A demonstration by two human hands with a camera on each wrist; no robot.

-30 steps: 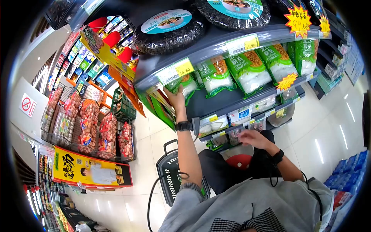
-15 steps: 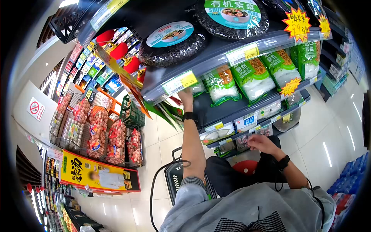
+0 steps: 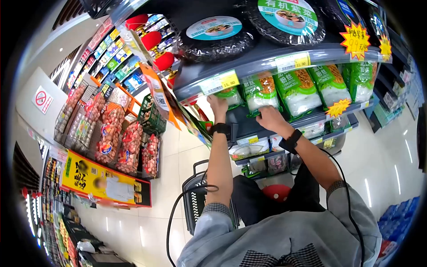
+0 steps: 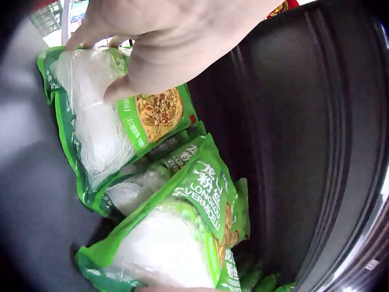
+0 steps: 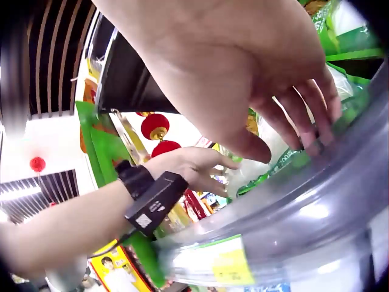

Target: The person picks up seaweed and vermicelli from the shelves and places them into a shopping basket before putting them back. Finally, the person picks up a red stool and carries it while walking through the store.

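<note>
My left hand [image 3: 218, 107] [image 4: 152, 45] grips a green and clear vermicelli bag [image 4: 97, 121] at the left end of the shelf, its thumb across the front; the label shows noodles. Beside it a second vermicelli bag [image 3: 260, 93] [image 4: 164, 243] leans with its lower end at the shelf's edge. There my right hand [image 3: 272, 121] [image 5: 243, 67] has its bent, spread fingertips at the bag's end, and the thumb stands apart from them. In the right wrist view, my left hand [image 5: 188, 167] is at the neighbouring bag's end.
Above is a shelf with a clear price rail [image 3: 258, 69] and round black seaweed packs [image 3: 218, 38]. More vermicelli bags [image 3: 296, 91] lie to the right. A black basket [image 3: 191, 200] stands on the floor; cardboard signs [image 3: 160, 95] hang at the shelf's left end.
My right hand has moved up and left from above my lap to the second bag's lower end. My left hand stays at the leftmost bag. The head view has shifted slightly.
</note>
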